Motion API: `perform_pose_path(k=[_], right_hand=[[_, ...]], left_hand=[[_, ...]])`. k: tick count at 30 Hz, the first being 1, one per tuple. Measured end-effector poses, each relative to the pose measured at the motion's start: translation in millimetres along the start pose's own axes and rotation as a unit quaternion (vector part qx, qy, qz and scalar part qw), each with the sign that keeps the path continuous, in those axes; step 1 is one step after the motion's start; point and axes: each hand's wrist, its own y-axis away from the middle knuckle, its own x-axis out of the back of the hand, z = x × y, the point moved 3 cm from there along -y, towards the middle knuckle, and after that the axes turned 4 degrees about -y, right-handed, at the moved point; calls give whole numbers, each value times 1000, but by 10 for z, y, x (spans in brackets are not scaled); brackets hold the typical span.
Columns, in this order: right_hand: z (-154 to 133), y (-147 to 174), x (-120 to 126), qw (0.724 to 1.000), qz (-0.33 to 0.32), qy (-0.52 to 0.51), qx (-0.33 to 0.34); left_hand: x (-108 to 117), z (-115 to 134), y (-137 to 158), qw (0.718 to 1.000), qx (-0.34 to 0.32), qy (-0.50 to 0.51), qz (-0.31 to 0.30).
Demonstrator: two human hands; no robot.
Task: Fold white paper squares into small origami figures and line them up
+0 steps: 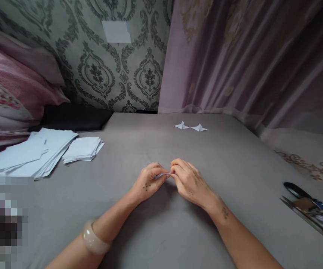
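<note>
A small piece of folded white paper (162,174) is pinched between my two hands, seen almost edge-on and mostly covered by fingers. My left hand (150,179) closes thumb and fingers on its left side. From the right, my right hand (188,179) pinches it, the fingertips of both hands nearly meeting. Both hands are just above the grey table (139,138). Farther back stand two folded white paper shapes with pointed wings, a left one (182,126) and a right one (199,128).
On the left lie a stack of small paper squares (83,148) and a pile of larger white sheets (38,151), with a black folded item (74,117) behind. At right are scissors (304,216) among other tools. A patterned wall and curtains border the table.
</note>
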Motion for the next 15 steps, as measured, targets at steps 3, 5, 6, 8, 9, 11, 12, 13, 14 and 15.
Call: perform_pose_path(k=[3,5,6,8,9,11,12,13,14,15], right_hand=[[-4,3,-14,1000,-5,-11,-14],[11,-2,-16,999,1,-38,-23],[25,-8,-11,998,10,-60,-30],[64,-23,16,990,48,-120,-48],[83,-31,35,984,72,-153,-55],[108,-44,70,969,109,-215,-62],[109,-50,81,962,117,-239,-61],[104,-54,86,957,119,-259,-60],[93,-57,85,953,116,-273,-60],[78,-59,80,951,112,-283,-62]], left_hand=[[-6,4,-5,1000,-12,-11,8],[3,21,-12,1000,-11,-8,12],[15,34,-17,1000,-5,0,17],[51,58,-26,999,25,25,34],[72,67,-30,997,46,39,43],[112,79,-33,992,87,66,61],[126,82,-32,990,100,77,67],[135,84,-31,988,107,87,70],[139,84,-29,987,109,94,71],[138,84,-27,987,106,99,71]])
